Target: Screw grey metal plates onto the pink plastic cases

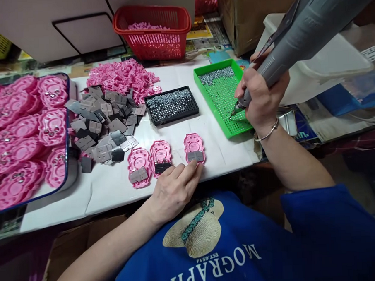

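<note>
My right hand is wrapped round a grey electric screwdriver, its bit pointing down into the near part of a green perforated tray of small screws. My left hand is closed, with its fingertips at the lower edge of a pink plastic casing. On that casing lies a grey metal plate, close to the fingers. Just left are two more pink casings, one with a grey plate and one with a black plate. The left thumb is mostly hidden.
A black perforated tray of screws sits behind the casings. Left of it are piles of metal plates and small pink parts. A blue-rimmed tray holds many pink casings. A red basket and white tub stand behind.
</note>
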Tool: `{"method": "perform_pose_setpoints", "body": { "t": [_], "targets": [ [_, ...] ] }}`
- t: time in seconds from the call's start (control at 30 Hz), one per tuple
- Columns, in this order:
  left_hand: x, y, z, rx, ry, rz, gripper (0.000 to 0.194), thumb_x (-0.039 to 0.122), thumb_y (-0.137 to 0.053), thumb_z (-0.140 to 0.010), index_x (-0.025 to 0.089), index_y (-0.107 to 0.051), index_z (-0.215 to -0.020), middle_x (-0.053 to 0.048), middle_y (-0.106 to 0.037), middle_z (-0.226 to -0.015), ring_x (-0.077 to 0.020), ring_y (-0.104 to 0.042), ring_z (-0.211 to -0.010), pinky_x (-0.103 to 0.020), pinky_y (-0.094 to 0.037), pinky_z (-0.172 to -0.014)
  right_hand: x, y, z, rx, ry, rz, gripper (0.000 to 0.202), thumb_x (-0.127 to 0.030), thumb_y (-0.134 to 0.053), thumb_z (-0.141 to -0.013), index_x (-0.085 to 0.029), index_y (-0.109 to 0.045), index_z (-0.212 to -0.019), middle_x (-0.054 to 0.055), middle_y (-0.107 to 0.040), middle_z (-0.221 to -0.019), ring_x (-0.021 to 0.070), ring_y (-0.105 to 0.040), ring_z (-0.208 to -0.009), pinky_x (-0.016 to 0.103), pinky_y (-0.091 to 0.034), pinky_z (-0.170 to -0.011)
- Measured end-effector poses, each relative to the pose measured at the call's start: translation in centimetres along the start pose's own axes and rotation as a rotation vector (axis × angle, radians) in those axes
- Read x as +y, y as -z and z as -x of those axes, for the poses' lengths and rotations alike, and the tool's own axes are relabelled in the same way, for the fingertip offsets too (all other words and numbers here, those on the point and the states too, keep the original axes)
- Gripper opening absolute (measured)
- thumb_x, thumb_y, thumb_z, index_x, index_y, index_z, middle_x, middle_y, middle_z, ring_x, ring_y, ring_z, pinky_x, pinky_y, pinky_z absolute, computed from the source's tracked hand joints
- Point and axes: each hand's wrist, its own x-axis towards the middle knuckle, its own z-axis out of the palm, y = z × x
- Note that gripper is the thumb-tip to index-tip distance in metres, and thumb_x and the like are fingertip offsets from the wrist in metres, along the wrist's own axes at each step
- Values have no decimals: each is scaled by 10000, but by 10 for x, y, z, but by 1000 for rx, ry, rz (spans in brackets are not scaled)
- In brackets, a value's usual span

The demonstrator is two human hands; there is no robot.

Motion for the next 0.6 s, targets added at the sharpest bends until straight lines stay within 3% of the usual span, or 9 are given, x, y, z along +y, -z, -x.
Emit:
{"method": "perform_pose_setpoints", "body": {
  "t": [0.13, 0.37, 0.6],
  "targets": [
    [2, -2, 3, -43, 1, -19, 280, 93, -620, -899, 55, -632, -1177, -158, -710, -1188, -186, -620, -758, -322, -480, -627, 19, 1, -5, 68, 29, 4, 404, -655, -688, -611, -414, -509, -880, -78, -538, -585, 102, -321, -459, 325, -262, -460],
    [4, -4, 7, -55, 16, -19, 280, 113, -621, -901, 65, -636, -1176, -163, -696, -1234, -184, -612, -756, -334, -505, -633, -1, 0, 6, 31, -26, -16, 410, -624, -728, -613, -409, -551, -915, -65, -562, -645, 110, -361, -485, 342, -317, -484],
    [5, -6, 10, -38, 32, -15, 249, 152, -648, -902, 87, -667, -1142, -145, -688, -1263, -185, -607, -770, -331, -491, -637, 13, 1, -2, 74, -16, -36, 468, -661, -751, -533, -431, -543, -883, -81, -579, -631, 82, -281, -503, 304, -264, -443]
  ]
}}
